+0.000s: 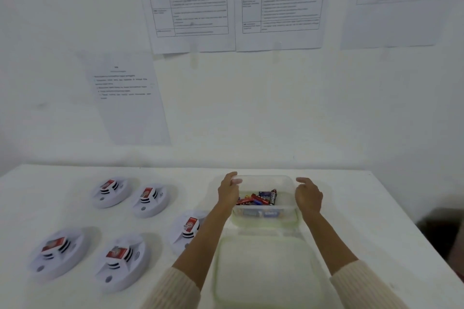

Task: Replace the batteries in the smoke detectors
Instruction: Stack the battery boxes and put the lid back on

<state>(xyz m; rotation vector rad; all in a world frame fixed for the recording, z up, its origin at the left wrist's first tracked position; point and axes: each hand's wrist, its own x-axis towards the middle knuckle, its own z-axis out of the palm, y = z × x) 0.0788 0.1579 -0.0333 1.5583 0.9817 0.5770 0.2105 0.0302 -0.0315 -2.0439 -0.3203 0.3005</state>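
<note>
Several white round smoke detectors lie on the left half of the table, each with a red label on top, among them one at the back [110,192], one nearest the box [188,229] and one at the front [120,261]. A clear plastic container [266,177] stands right of them and holds loose batteries [261,198] in red, blue and black. My left hand [228,189] grips the container's far left rim. Beside the container's right wall, my right hand [308,194] hovers with loosely curved fingers, a small gap away and holding nothing.
The container's translucent lid [268,271] lies flat in front of it, between my forearms. The white table [351,208] meets a white wall at the back, where printed sheets [190,2] hang. A dark shape [442,231] sits beyond the table's right edge.
</note>
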